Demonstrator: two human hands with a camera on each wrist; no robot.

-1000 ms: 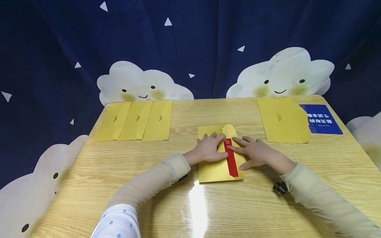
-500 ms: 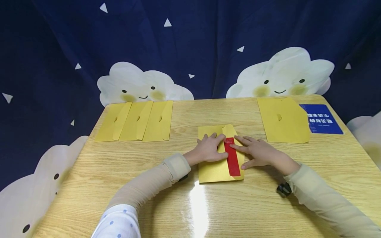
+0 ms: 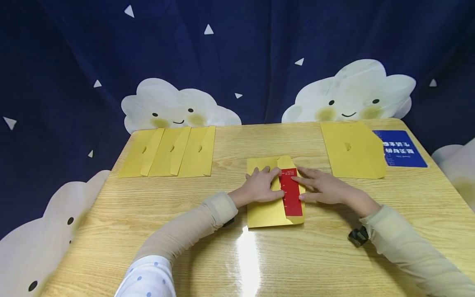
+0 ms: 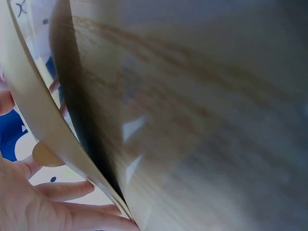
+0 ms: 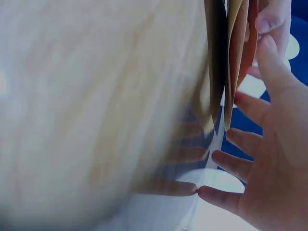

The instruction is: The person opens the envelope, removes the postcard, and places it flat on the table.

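Away from the wooden tabletop's [image 3: 92, 231] edges, the spread left hand [image 3: 261, 186] is steadying the yellow paper envelope [image 3: 264, 214]. The straight-fingered right hand [image 3: 328, 188] should be squaring the rectangular red card [image 3: 292, 203].

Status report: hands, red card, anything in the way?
Left hand on yellow envelope. Right hand at right edge of red card. Card partly showing from envelope. No obstruction seen.

The right hand [image 5: 274, 159] has its fingers spread at the envelope's [image 5: 229, 82] right edge. The left hand [image 5: 275, 21] lies opposite, left of it. The table [image 5: 96, 106] lies below.
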